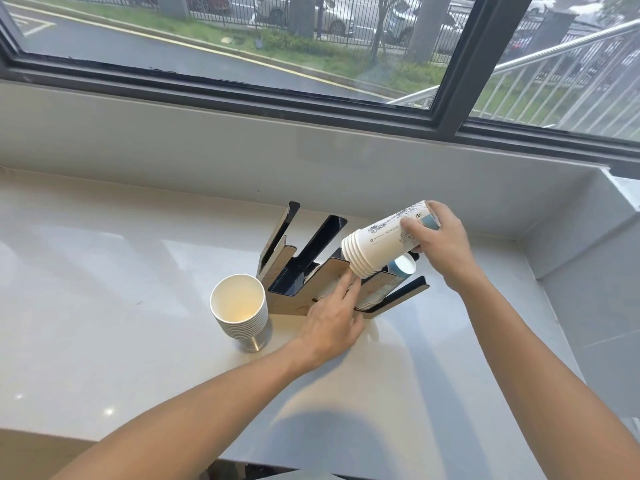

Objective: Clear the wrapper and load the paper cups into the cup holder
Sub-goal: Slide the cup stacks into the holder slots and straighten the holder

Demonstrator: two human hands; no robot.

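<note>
A black and wood cup holder [298, 271] with slanted slots stands on the white counter [104, 306]. My right hand [440, 237] grips a nested stack of white printed paper cups [377, 244], tilted with the rims pointing down-left over the holder's right slots. My left hand [332, 320] rests against the holder's front panel, fingers touching the wood just below the stack's rims. Some cups [401, 268] lie in the right slots, partly hidden by the held stack. A second upright stack of cups [239, 306] stands to the holder's left. No wrapper is visible.
The upright stack sits on a short metal cylinder [252, 344]. A raised white sill [311, 161] and a dark-framed window [450, 81] run behind the counter. A side wall [571, 237] closes the right end. The counter's front edge lies near my forearms.
</note>
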